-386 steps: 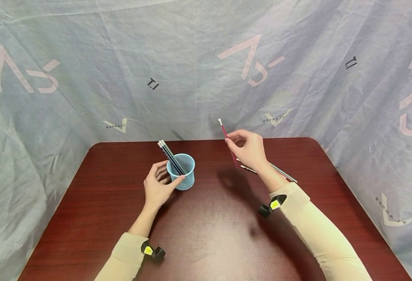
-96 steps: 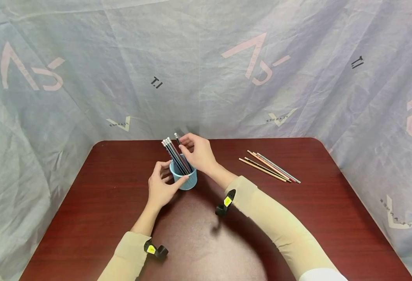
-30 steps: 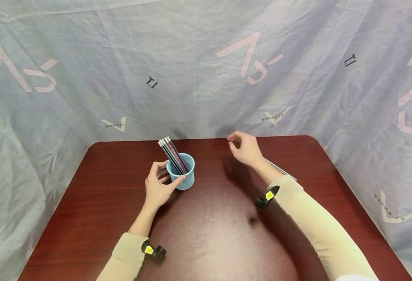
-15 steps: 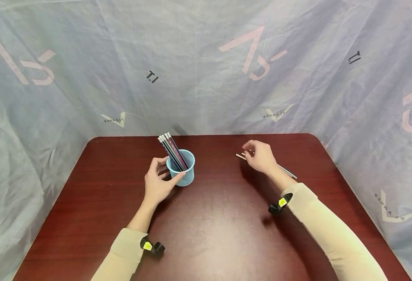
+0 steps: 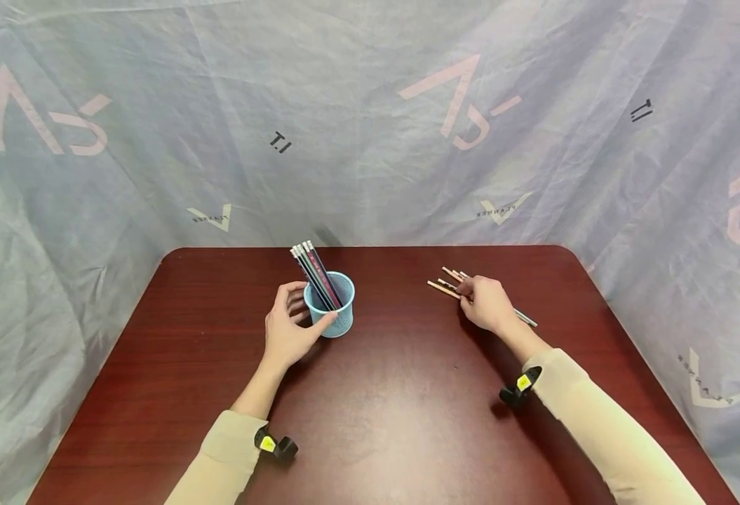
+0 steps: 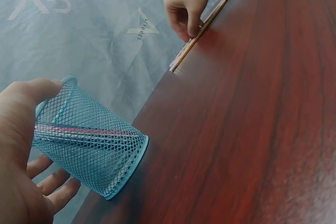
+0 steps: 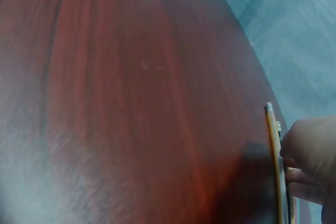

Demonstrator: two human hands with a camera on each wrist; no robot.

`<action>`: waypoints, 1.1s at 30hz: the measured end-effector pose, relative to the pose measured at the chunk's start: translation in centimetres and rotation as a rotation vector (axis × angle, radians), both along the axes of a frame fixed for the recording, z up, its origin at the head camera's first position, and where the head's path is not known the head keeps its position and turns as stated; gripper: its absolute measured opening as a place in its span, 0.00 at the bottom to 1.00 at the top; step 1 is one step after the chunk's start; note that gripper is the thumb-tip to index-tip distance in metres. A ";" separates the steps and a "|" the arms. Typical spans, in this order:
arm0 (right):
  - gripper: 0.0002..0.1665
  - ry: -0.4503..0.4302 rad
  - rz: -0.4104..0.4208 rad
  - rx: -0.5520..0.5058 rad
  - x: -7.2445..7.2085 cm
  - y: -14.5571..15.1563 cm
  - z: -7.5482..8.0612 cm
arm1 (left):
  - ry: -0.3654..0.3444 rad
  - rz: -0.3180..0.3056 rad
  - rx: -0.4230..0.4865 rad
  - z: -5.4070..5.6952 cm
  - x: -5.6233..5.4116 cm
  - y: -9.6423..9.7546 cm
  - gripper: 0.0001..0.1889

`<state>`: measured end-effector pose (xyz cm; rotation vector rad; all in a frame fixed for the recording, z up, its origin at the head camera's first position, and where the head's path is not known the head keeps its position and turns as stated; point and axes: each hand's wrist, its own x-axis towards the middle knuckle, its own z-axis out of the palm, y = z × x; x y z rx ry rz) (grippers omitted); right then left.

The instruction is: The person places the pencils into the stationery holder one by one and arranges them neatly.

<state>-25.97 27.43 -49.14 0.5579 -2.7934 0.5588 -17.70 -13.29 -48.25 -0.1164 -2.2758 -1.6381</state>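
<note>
A light-blue mesh pencil cup (image 5: 338, 324) stands upright on the table, left of centre. Several dark pencils and a red one, white erasers up, lean in it as a bundle of pencils (image 5: 315, 273). My left hand (image 5: 289, 333) holds the cup, thumb on the near side and fingers round the left; the left wrist view shows the thumb (image 6: 39, 88) at the rim. Farther right, my right hand (image 5: 489, 306) is down on several loose pencils (image 5: 445, 289), its thumb and fingertips pinching at one. The hand covers their middles, so which pencil it pinches is unclear.
The reddish-brown wooden table (image 5: 382, 393) has rounded far corners. A grey printed cloth (image 5: 351, 105) hangs behind it and along both sides. Each wrist carries a small black camera, such as the left wrist camera (image 5: 276, 445).
A dark pencil that the right hand held at the cup earlier is now among those inside. The right hand has moved right and down onto the loose pencils. The left hand stays on the cup.
</note>
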 end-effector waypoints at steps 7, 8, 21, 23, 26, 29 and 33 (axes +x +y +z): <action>0.07 -0.008 -0.012 0.075 0.4 0.1 -0.6 | -0.002 0.022 -0.013 0.2 0.2 0.5 0.42; 0.07 -0.004 -0.009 0.083 0.4 0.1 -0.6 | -0.002 0.029 -0.005 0.2 0.2 0.5 0.42; 0.04 0.066 0.033 0.070 0.2 -0.6 0.3 | 0.037 0.075 0.081 0.1 0.1 0.7 0.39; 0.04 0.095 0.034 0.038 0.1 -0.9 0.9 | 0.031 0.071 0.073 0.2 0.1 0.7 0.38; 0.05 0.098 0.022 -0.029 0.0 -1.5 2.1 | 0.024 0.067 0.060 0.2 0.1 0.6 0.38; 0.06 0.093 0.002 -0.095 -0.2 -2.0 3.2 | 0.020 0.060 0.048 0.1 0.0 0.5 0.38; 0.07 0.108 -0.010 -0.156 -0.4 -2.7 4.4 | 0.020 0.046 0.038 0.2 0.0 0.5 0.37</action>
